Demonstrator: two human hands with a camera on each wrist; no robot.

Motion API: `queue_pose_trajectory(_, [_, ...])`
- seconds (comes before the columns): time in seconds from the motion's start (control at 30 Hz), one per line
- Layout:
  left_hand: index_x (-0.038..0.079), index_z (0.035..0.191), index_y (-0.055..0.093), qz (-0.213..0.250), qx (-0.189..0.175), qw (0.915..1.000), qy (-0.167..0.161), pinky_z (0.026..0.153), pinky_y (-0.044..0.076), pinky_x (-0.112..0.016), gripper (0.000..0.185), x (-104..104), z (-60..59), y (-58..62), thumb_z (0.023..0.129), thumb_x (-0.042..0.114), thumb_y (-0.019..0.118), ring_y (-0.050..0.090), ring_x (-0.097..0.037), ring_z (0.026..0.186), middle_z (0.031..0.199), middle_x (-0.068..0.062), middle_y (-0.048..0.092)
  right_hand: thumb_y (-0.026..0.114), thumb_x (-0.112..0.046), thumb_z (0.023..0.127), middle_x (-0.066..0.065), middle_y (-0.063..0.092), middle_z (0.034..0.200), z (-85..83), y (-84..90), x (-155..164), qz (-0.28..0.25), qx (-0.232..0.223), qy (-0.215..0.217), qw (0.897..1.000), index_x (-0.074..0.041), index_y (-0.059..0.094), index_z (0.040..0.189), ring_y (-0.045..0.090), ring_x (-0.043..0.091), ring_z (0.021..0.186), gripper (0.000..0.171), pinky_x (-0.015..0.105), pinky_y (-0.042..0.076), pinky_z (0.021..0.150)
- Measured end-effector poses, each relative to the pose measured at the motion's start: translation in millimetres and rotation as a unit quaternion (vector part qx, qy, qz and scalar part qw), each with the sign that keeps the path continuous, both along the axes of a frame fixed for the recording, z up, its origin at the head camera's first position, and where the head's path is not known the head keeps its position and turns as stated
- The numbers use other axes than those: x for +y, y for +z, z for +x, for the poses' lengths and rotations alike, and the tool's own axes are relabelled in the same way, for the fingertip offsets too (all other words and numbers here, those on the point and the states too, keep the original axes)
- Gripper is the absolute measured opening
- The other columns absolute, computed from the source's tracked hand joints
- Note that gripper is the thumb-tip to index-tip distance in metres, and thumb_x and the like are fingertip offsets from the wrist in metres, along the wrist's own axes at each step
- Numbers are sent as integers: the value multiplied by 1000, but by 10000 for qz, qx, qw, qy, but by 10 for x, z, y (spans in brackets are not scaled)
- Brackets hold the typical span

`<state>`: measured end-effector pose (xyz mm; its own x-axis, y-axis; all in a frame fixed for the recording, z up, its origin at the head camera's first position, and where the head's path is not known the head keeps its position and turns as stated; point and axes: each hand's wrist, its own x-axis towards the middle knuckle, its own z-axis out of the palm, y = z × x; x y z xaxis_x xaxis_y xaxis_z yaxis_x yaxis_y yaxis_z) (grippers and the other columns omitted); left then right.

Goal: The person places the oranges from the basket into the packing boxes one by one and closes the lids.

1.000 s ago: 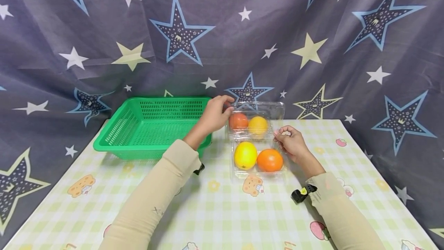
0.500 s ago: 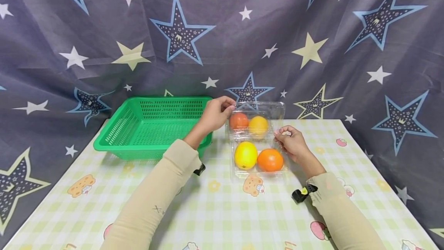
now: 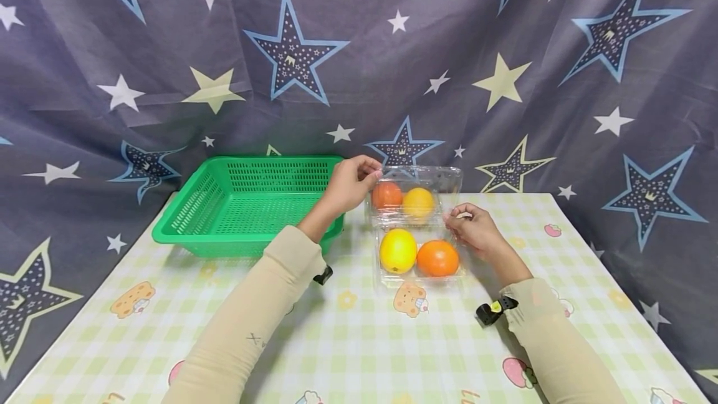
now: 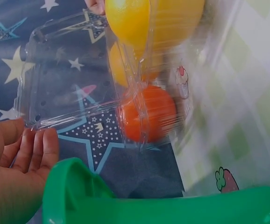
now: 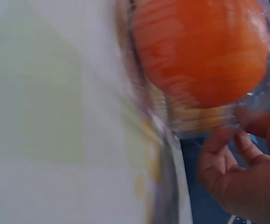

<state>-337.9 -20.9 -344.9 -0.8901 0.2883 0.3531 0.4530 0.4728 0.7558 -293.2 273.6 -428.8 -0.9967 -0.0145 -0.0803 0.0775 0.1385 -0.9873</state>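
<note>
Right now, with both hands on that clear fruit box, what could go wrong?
The left hand only pinches a corner of the raised lid; thin plastic might slip from that grip and snap back down. The right hand pinches the box at its edge, so a hard pull could tip or slide it, and the yellow fruit and orange fruit might roll out onto the table.

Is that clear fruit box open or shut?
Open: the clear fruit box's lid stands raised behind the fruit, its corner pinched by the left hand.
</note>
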Motion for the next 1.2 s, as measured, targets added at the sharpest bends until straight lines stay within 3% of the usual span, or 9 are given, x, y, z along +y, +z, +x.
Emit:
queue_pose_trajectory(0.13, [9,116,70,-79,-11,10000,-39,72,54,-32,19,-22,19,4,102,21,64,63,-18,85,100,-4,68,66,-14,101,10,63,95,16,90,48,573,80,311,9978,4,49,118,56,15,70,31,28,52,65])
queue_pose_trajectory(0.23, [10,116,69,-174,-12,9998,-97,73,55,-32,19,-28,39,17,103,23,63,64,-17,86,100,-3,68,67,-19,100,17,62,108,35,174,89,1127,110,244,9933,5,47,127,64,24,82,42,33,57,74])
queue_pose_trajectory(0.43, [7,119,69,-223,0,9997,-131,75,55,-32,24,-30,59,31,102,23,63,65,-16,87,101,-3,69,67,-26,100,29,59,124,106,372,97,2140,567,164,9750,6,41,141,62,44,107,58,50,55,87])
queue_pose_trajectory(0.53, [5,119,69,-234,65,9996,-158,76,55,-32,25,-36,71,23,102,23,63,64,-16,86,100,-3,68,65,-32,101,31,57,132,158,499,80,2727,980,132,9570,6,40,143,59,47,116,61,56,52,93])
queue_pose_trajectory(0.63, [6,116,70,-239,157,9994,-194,76,55,-32,22,-41,95,12,102,22,64,64,-16,85,98,-3,68,63,-39,102,32,53,137,213,636,52,3335,1425,-5,9319,5,40,146,58,49,117,66,59,49,95])
queue_pose_trajectory(0.8, [10,111,70,-291,250,9991,-205,75,54,-32,16,-52,146,-7,102,21,64,63,-16,82,95,-2,67,62,-38,102,33,52,136,307,819,-24,3709,2084,-147,9049,4,40,148,57,51,116,66,64,46,97])
queue_pose_trajectory(0.93, [11,109,70,-329,292,9987,-245,76,55,-31,13,-58,201,-16,102,21,65,63,-16,82,95,-2,67,64,-28,103,30,54,128,379,873,-57,3911,2646,-259,8811,0,49,141,58,48,113,50,63,46,94])
queue_pose_trajectory(1.2, [12,104,71,-390,416,9974,-443,76,56,-30,8,-91,300,-28,100,19,67,65,-14,82,95,-1,66,69,-4,96,19,63,101,453,901,-101,4124,3827,-314,8261,1,65,110,58,37,93,15,54,44,85])
